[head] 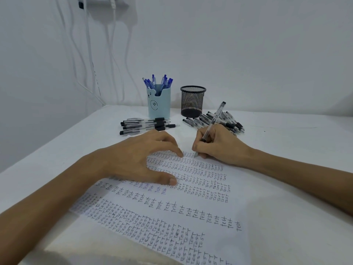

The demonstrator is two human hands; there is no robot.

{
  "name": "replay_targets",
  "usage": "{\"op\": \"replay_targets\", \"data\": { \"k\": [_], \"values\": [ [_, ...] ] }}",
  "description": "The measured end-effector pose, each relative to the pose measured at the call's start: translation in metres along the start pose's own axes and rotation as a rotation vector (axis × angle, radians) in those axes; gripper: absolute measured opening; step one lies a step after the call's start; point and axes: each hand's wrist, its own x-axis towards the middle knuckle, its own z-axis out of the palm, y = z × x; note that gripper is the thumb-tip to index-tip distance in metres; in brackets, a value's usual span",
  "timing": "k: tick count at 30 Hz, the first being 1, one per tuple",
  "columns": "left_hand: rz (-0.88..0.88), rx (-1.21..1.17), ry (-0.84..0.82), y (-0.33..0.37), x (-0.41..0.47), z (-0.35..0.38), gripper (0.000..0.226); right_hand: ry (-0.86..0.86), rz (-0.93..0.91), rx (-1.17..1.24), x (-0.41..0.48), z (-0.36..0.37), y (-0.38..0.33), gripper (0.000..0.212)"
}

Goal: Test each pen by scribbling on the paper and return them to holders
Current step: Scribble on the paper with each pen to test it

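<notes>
My right hand (215, 144) pinches the pen (214, 121), top leaning far-right, mesh holder (193, 101) beyond it (left hand (137, 155), fingers spread, steadies the paper (172, 217)).

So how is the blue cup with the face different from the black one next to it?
The blue holder has solid walls with a bear face on it; the black holder is see-through mesh with no picture. The blue holder has blue pens sticking out of the top; no pens stick out of the black holder. Both stand upright, side by side, at the back of the table.
</notes>
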Motion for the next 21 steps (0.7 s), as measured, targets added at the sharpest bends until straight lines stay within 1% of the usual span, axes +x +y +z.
{"op": "replay_targets", "data": {
  "k": [21],
  "values": [
    [-0.007,-0.011,0.005,-0.0019,0.0014,0.0001,0.066,0.044,0.020,-0.035,0.0001,0.0001,-0.0006,0.015]
  ]
}}
